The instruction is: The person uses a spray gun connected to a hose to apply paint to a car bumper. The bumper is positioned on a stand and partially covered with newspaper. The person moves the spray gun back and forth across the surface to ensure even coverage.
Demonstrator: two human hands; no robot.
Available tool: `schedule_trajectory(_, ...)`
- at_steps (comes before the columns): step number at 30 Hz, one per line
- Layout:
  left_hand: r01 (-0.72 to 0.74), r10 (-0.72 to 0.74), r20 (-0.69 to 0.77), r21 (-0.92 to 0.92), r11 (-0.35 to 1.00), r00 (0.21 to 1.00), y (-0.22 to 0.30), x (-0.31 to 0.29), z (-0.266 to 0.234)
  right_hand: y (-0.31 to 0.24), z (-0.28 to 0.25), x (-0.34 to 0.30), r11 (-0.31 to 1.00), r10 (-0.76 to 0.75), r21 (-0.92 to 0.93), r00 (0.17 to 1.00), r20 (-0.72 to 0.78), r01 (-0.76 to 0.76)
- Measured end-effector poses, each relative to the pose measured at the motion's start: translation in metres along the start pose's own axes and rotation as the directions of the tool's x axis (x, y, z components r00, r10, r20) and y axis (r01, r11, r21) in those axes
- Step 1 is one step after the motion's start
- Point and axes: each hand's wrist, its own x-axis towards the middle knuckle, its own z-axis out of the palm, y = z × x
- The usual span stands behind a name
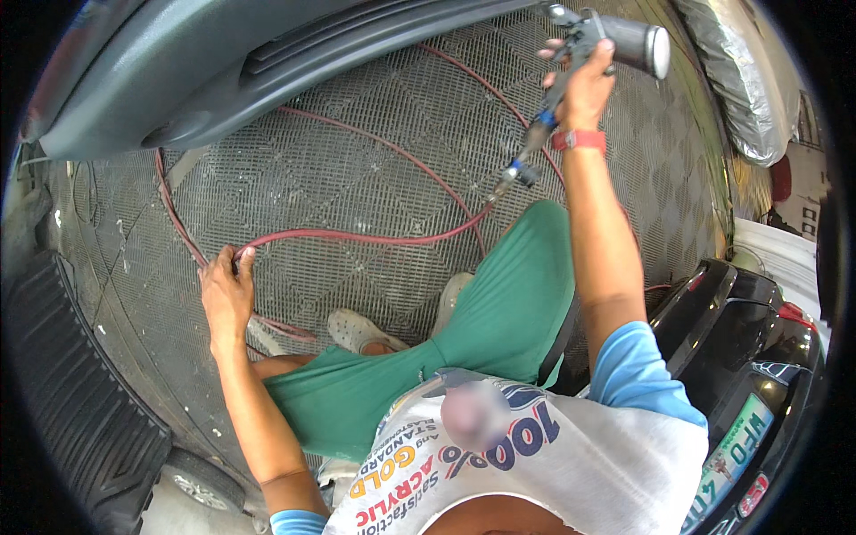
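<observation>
My right hand (586, 96), with a red band at its wrist, is wrapped round the handle of a spray gun (584, 37). The gun's dark cylindrical cup (631, 45) points to the right, its pale round end outward. From the handle, a metal fitting with blue rings runs down to a red air hose (357, 237). My left hand (228, 294) pinches that hose between thumb and fingers, holding it off the floor in a shallow curve. Just left of the gun, a dark grey bumper (205, 76) stretches across the far side.
More red hose (388, 147) loops over the grey grated floor mat (348, 187). A black car rear (758, 339) with a licence plate stands close on my right. Silvery plastic sheeting (744, 80) covers something at the far right. A ribbed black panel (71, 392) lies at the left.
</observation>
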Motion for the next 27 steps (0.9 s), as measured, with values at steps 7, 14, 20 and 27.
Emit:
schedule_trajectory(7,0.014,-0.013,0.006,-0.103,0.995,1.0,0.033,0.0,0.017,0.013,-0.051,0.125,0.985,-0.141,-0.122,0.969,-0.202,0.118)
schedule_trajectory(14,0.016,-0.015,-0.212,0.0,1.0,0.977,0.031,-0.017,0.016,0.018,-0.008,0.04,0.987,-0.038,-0.158,0.999,-0.017,0.035)
schedule_trajectory(20,0.158,-0.166,-0.146,-0.063,0.985,0.975,0.027,-0.021,-0.001,0.003,0.062,-0.106,0.998,0.048,-0.059,0.954,0.296,-0.032)
schedule_trajectory(27,0.211,-0.21,-0.173,-0.009,0.977,0.962,0.01,-0.02,0.001,-0.008,0.137,-0.185,0.99,-0.105,0.135,0.801,0.59,0.03)
